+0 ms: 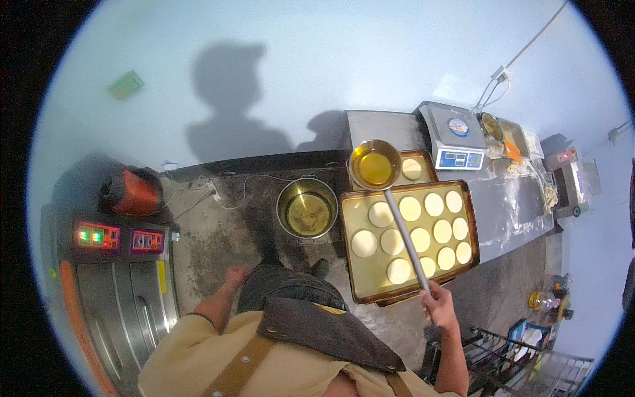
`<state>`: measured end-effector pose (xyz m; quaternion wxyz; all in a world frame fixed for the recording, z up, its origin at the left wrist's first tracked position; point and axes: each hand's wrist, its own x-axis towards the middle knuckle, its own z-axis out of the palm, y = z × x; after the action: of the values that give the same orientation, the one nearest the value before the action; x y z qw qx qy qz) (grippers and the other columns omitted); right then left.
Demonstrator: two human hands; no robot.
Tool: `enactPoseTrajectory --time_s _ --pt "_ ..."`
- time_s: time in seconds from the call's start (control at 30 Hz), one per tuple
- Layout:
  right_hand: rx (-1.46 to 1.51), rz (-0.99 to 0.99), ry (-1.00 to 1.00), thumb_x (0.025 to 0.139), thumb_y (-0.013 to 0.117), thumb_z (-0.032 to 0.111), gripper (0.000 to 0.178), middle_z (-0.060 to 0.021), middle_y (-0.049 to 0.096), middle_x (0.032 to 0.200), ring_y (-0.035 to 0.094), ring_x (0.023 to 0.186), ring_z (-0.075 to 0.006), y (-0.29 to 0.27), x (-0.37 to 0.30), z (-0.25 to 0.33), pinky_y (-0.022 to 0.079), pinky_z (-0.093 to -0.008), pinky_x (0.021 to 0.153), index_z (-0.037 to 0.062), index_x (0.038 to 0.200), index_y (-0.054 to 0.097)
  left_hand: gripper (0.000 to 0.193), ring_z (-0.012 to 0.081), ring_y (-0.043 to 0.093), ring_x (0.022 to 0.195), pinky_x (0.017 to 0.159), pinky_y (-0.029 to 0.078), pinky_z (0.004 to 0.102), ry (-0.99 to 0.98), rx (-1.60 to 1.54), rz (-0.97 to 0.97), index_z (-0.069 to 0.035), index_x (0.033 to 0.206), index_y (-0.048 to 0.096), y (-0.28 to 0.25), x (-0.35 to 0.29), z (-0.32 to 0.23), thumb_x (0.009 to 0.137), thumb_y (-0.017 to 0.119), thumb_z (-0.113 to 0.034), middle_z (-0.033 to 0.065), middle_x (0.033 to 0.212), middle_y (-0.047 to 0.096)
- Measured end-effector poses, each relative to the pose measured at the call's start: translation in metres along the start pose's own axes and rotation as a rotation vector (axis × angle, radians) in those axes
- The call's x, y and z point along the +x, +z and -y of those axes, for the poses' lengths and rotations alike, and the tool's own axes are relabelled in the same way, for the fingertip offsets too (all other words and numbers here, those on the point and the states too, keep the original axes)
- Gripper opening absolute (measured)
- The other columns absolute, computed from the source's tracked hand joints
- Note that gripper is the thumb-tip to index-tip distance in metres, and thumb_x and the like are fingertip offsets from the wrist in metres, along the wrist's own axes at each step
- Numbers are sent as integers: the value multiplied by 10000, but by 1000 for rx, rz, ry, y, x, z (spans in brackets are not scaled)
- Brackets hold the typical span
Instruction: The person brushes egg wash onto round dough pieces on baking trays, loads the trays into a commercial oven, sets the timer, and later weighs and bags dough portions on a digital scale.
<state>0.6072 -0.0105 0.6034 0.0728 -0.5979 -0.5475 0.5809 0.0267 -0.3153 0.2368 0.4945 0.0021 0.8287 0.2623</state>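
My right hand is closed round the long grey handle of a ladle. The ladle's round bowl holds yellow oil and hangs over the far left corner of a dark-rimmed baking tray. Pale round dough pieces lie in rows in the oily tray, some hidden under the handle. Part of another tray with a dough round shows behind it. Down by my left thigh is my left hand, apart from these things; its fingers are too small and indistinct to read.
Left of the trays stands a metal pot with yellow oil inside. A digital scale sits on the floured worktable. An oven with lit panels is at far left, a black metal rack at lower right.
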Motion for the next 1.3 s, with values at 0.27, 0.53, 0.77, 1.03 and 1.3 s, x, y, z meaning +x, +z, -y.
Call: enactPoseTrajectory --time_s 0.27,0.53,0.77,1.03,1.3 --pt "-140 -205 -175 972 674 148 408 26 574 688 486 540 -52 -65 53 -24 387 -267 472 -56 1324 640 282 224 699 845 739 560 417 -69 -123 -77 -30 1067 693 -2 -33 53 977 610 -284 105 951 724" --pt "-223 -300 -261 953 699 124 463 41 550 651 468 518 -45 -98 93 -60 351 -266 456 -70 1364 611 250 234 630 637 603 497 420 16 13 -91 -30 788 667 2 -51 60 935 553 -196 117 761 681" --pt "-268 -328 -276 941 706 122 474 38 554 664 462 553 -42 -99 99 -67 362 -267 483 -82 1358 613 236 249 613 647 587 466 423 27 -126 -7 -32 850 663 0 -69 48 970 536 -191 118 784 680" --pt "-357 -397 -321 936 718 124 454 24 559 678 461 587 -46 -97 97 -65 368 -264 508 -65 1339 631 299 261 679 962 864 544 426 -179 -160 -101 -9 1229 647 5 -80 30 1035 532 -205 165 1084 707" --pt "-312 -442 -352 916 738 150 425 -61 610 703 514 615 -78 -90 97 -62 424 -306 533 -85 1261 657 244 248 677 857 782 555 425 -44 -63 -93 5 1101 683 5 -63 44 1017 565 -191 130 1009 717"
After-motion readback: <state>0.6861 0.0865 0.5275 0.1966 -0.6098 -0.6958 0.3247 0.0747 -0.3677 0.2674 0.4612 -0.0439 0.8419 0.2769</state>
